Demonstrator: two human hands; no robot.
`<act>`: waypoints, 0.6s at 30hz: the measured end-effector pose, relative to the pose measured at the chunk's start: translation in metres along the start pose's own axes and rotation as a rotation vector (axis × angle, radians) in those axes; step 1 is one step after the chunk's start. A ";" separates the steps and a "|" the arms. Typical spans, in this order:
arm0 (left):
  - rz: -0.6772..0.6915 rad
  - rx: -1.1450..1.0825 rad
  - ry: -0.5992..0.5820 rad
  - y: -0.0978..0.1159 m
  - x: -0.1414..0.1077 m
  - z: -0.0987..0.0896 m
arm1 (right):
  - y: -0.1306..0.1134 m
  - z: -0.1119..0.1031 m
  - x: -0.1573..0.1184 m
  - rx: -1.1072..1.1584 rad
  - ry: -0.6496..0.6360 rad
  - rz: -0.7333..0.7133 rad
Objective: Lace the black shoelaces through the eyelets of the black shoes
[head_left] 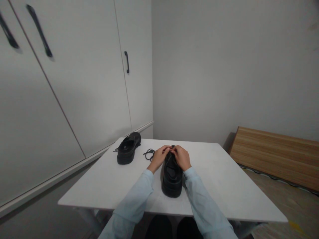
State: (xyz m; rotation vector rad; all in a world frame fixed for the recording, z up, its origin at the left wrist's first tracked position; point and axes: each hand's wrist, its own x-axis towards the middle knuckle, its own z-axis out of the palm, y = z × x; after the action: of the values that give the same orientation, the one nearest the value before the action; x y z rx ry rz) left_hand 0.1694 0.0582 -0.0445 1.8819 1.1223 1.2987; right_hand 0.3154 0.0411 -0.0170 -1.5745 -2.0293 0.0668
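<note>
A black shoe (171, 182) stands in front of me on the white table (221, 186), its heel toward me and its toe pointing away. Both my hands meet over its front part. My left hand (161, 156) comes in from the left, fingertips pinched together above the lacing area. From the right, my right hand (182, 156) bends its fingers in to the same spot, the fingertips nearly touching. Whatever thin thing they pinch is too small to make out. A loose black shoelace (149, 153) curls on the table just left of my left hand.
A second black shoe (126, 153) sits near the table's back left edge, a lace end sticking out beside it. White cabinets (99, 83) with dark handles line the left. Behind is a grey wall (211, 73); a wooden board (274, 156) leans at right.
</note>
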 end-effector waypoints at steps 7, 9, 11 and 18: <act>-0.001 0.047 -0.013 -0.004 0.000 0.003 | 0.009 0.007 0.000 0.194 0.141 0.030; -0.001 0.064 0.001 -0.007 0.001 0.005 | 0.012 0.009 0.000 0.253 0.197 0.041; 0.005 0.061 0.010 -0.008 0.002 0.006 | 0.014 0.012 0.000 0.315 0.256 0.038; -0.003 -0.067 0.005 -0.006 0.002 0.007 | 0.017 0.015 0.002 0.512 0.282 -0.042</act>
State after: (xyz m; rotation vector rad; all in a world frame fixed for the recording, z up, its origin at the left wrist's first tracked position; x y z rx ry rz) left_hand 0.1746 0.0630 -0.0508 1.8287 1.0708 1.3244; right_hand 0.3235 0.0523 -0.0351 -1.1475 -1.6565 0.3051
